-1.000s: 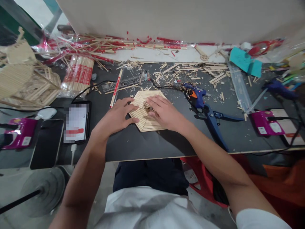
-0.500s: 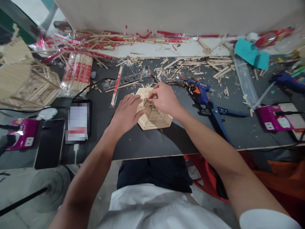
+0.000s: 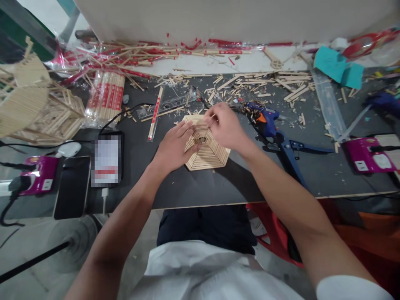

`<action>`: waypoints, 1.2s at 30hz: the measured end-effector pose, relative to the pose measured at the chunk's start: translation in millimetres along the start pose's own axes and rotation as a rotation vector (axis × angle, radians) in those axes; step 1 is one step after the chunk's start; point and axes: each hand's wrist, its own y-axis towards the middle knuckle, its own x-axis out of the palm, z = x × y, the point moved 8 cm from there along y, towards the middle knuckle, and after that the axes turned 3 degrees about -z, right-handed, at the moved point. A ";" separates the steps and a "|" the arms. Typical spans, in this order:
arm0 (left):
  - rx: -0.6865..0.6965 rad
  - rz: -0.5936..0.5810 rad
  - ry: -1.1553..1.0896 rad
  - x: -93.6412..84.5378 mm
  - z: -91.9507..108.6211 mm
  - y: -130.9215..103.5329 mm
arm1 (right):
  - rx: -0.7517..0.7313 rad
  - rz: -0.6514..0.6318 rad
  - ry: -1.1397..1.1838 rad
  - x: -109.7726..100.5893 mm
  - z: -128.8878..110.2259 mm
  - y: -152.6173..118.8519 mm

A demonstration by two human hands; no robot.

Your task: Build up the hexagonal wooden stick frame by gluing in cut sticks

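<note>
While resting a spread left hand (image 3: 175,146) on the stick hexagon (image 3: 208,159), holds a curled right hand (image 3: 227,128) above, with contents unclear

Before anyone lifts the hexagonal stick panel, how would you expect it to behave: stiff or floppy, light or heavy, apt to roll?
The hexagonal stick panel is probably light, being built of thin sticks. Its closely packed rows suggest it would stay fairly stiff. Lying flat, it would likely slide rather than roll.
</note>
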 end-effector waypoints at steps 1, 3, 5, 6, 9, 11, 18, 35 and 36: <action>0.002 0.001 0.004 0.0 -0.2 -0.6 | 0.041 0.054 0.080 -12.7 8.4 0.2; 0.011 0.002 0.018 -0.7 -0.1 -1.8 | 0.138 0.138 0.277 -37.0 28.3 -2.5; 0.025 0.005 0.038 -2.8 1.5 -3.4 | 0.183 0.179 0.440 -58.9 42.1 -8.0; 0.037 0.003 0.045 -3.8 3.4 -4.4 | 0.174 0.192 0.486 -69.6 44.9 -11.2; 0.104 -0.044 0.032 -2.9 14.0 -8.1 | 0.134 0.231 0.576 -95.0 46.8 -20.6; 0.167 -0.079 -0.001 -0.2 23.6 -10.6 | 0.158 0.283 0.579 -102.3 49.6 -25.7; 0.318 -0.167 -0.106 3.3 44.1 -17.2 | 0.103 0.175 0.259 -60.0 46.0 -28.4; -0.720 -0.134 0.277 -76.7 -81.3 4.7 | -0.029 0.038 -0.192 -14.0 38.6 -28.1; -0.725 -0.151 0.270 -74.7 -84.2 8.2 | -0.038 0.035 -0.180 -12.7 36.8 -28.3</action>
